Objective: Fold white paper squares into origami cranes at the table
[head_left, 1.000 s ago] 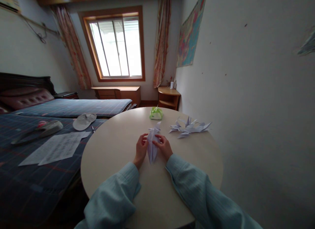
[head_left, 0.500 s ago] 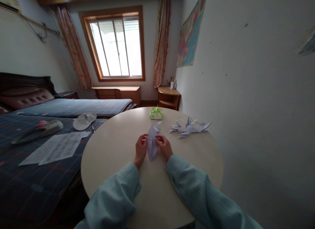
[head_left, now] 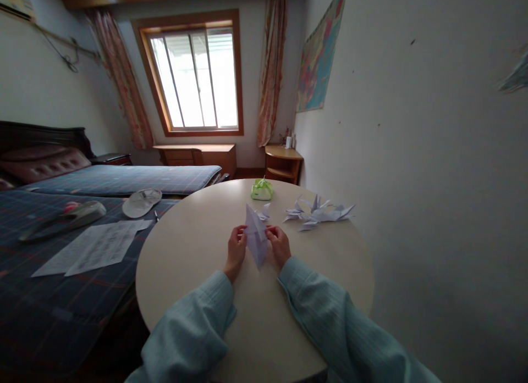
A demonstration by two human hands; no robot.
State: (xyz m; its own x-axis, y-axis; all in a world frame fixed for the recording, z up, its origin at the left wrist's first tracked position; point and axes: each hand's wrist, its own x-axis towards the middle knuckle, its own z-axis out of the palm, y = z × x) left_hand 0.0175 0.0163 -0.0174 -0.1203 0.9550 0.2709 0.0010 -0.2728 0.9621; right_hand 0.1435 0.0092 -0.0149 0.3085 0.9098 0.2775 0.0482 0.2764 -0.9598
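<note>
A pale lilac sheet of folded paper point(head_left: 256, 239), diamond-shaped with pointed ends and visible creases, is held between my two hands above the round table point(head_left: 185, 251). My left hand point(head_left: 236, 246) pinches its left corner, fingers closed. On the opposite corner my right hand point(head_left: 278, 243) is closed in a pinch too. Just behind the paper lies a small folded paper piece point(head_left: 265, 211), partly hidden by it. Farther right, several folded paper cranes point(head_left: 317, 212) lie in a loose heap.
A green and white tissue pack point(head_left: 262, 189) sits near the table's far edge. On the bed to the left are printed sheets point(head_left: 109, 245), a white cap point(head_left: 142, 203) and a pen point(head_left: 156, 216). The wall point(head_left: 429, 207) runs close along the right side.
The folded paper has tilted, its top point shifting left and its bottom point right, and it shows a broader face. My right hand has moved slightly to the right.
</note>
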